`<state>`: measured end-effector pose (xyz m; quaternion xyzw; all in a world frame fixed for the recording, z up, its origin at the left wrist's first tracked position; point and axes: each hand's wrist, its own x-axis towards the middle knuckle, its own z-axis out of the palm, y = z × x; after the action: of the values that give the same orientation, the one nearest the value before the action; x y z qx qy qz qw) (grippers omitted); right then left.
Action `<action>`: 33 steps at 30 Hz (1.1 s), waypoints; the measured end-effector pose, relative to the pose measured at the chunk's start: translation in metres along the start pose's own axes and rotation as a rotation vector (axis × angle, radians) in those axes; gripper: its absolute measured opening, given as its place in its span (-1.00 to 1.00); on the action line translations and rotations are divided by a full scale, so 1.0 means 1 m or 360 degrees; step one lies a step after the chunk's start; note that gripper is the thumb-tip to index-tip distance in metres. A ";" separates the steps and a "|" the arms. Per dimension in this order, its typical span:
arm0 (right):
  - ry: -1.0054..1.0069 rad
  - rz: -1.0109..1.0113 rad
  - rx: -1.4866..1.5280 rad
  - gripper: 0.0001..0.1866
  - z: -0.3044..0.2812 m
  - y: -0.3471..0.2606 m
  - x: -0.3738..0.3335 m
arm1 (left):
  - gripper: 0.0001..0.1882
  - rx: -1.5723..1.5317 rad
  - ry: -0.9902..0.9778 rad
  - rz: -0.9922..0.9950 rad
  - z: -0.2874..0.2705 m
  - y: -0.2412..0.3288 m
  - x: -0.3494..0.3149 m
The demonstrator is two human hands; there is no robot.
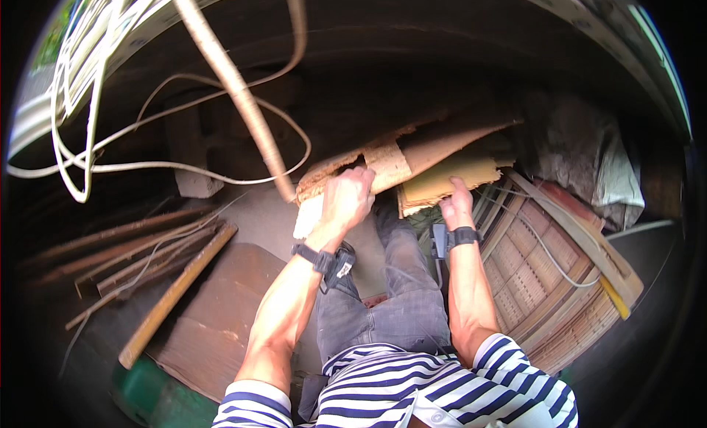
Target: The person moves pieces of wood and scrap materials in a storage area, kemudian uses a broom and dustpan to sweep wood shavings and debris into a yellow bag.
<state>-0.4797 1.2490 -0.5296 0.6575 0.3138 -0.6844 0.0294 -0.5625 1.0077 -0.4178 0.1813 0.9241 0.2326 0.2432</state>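
My left hand (347,198) is closed on the near edge of a splintered wooden board (389,169), its fingers bent over a ragged broken part. This board is pale brown with torn edges and stretches away to the right. Lower and to the right, a yellowish board with a jagged, layered edge (448,185) lies partly under it. My right hand (458,203) grips that one at its near edge, thumb on top and the other fingers mostly hidden. Both wrists wear black straps.
A long thin wooden pole (234,89) slants down to the boards' left end, beside loops of white cable (96,119). Wooden strips (177,295) and a brown sheet (221,303) lie at left. Slatted wooden panels (541,259) and a grey plastic sheet (582,148) are at right.
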 end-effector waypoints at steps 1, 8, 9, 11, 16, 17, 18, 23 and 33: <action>-0.0055 -0.0008 0.0001 -0.73 -0.001 -0.007 -0.001 | -0.62 -0.0038 0.0019 -0.0016 -0.007 0.001 -0.014; -0.0264 -0.0172 -0.0445 -0.72 -0.025 -0.059 -0.043 | -0.57 -0.0202 0.0157 -0.0352 -0.038 -0.004 -0.141; -0.0280 -0.0216 -0.0547 -0.72 -0.019 -0.059 -0.049 | -0.59 -0.0250 0.0203 -0.0395 -0.034 -0.013 -0.162; -0.0310 -0.0213 -0.0736 -0.72 -0.011 -0.066 -0.067 | -0.57 -0.0272 0.0226 -0.0549 -0.024 -0.020 -0.209; -0.0447 -0.0382 -0.1117 -0.68 -0.017 -0.102 -0.093 | -0.61 -0.0378 0.0369 -0.0866 0.010 -0.017 -0.299; -0.0494 -0.0421 -0.1202 -0.66 -0.005 -0.091 -0.090 | -0.62 -0.0352 0.0391 -0.0944 0.030 -0.040 -0.312; -0.0499 -0.0489 -0.1304 -0.65 -0.008 -0.094 -0.101 | -0.65 -0.0420 0.0401 -0.1051 0.044 -0.041 -0.328; -0.0624 -0.0737 -0.1533 -0.59 -0.018 -0.101 -0.124 | -0.75 -0.0555 0.0570 -0.1254 0.133 -0.073 -0.379; -0.0475 -0.0966 -0.2602 -0.82 -0.020 -0.095 -0.173 | -0.72 -0.0854 0.0828 -0.1511 0.236 -0.082 -0.485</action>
<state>-0.4818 1.2700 -0.3322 0.2229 0.8588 -0.3028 0.3479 -0.0591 0.8030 -0.4662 -0.3815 0.8422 0.3603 0.1238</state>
